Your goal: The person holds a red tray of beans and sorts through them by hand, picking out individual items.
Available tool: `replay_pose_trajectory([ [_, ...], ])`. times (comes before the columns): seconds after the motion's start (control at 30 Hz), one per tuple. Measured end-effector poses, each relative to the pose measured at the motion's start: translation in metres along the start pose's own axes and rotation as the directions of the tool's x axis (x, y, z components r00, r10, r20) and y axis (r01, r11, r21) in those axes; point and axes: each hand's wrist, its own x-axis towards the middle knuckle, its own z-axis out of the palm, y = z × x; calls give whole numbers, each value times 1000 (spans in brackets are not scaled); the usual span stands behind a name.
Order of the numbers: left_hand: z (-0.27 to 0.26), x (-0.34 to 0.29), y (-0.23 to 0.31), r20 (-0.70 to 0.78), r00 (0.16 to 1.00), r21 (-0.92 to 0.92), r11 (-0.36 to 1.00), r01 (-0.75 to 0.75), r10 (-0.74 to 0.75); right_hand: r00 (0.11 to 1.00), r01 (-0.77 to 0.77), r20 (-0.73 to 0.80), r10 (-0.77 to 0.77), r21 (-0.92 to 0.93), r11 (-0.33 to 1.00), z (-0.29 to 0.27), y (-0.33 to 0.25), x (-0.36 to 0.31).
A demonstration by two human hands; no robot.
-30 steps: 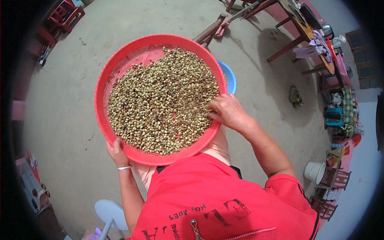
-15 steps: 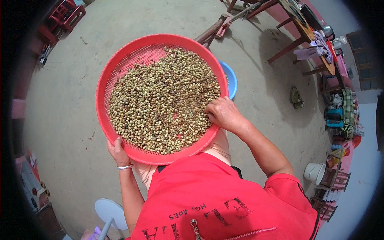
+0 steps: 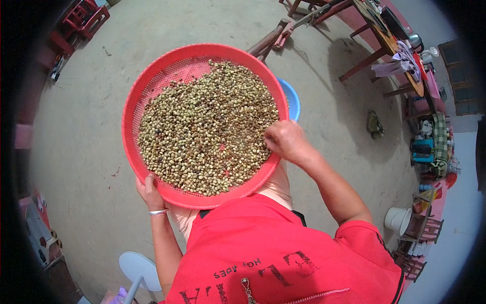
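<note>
A round red plastic sieve [image 3: 132, 104] with a perforated bottom rests across my lap, tilted a little. Small greenish-brown and dark beans or seeds [image 3: 205, 131] cover most of it, and a bare mesh strip shows at its far left. My left hand [image 3: 150, 192] holds the sieve's near-left rim, thumb on top and the other fingers hidden below. At the right rim, my right hand [image 3: 286, 139] is closed with fingers curled in over the edge of the beans; whatever it pinches is hidden. Partly under the sieve's right side sits a blue basin [image 3: 292, 100].
A wooden table [image 3: 377, 38] with cloths and pots stands at the far right. Beyond the sieve is a wooden pole frame [image 3: 271, 38]. A white bucket [image 3: 398, 220] is at the right, a round white-topped stand [image 3: 136, 268] at the lower left. Red stools [image 3: 83, 20] are far left.
My right hand has shifted slightly right and up from the beans, its fingers more curled. My left hand and the sieve have hardly moved.
</note>
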Motion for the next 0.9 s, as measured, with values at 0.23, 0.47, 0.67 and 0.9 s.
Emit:
replay_pose_trajectory([
  [0.23, -4, 1, -4, -23, 999, -4, 1000, -25, 25, 950, -147, -304, 74, -224, 964, -49, 15, 7],
  [0.47, -9, 2, -7, -50, 998, 47, 998, 50, -48, 996, 18, 88, 6, -275, 961, -9, -12, 6],
  [0.67, -2, 0, -2, -40, 999, 18, 1000, 8, -7, 997, 26, 83, -3, -279, 960, 4, -5, 9],
  [0.9, -4, 0, -2, -15, 1000, 2, 1000, -6, 6, 984, -137, -139, 109, -210, 968, -31, 4, 14],
])
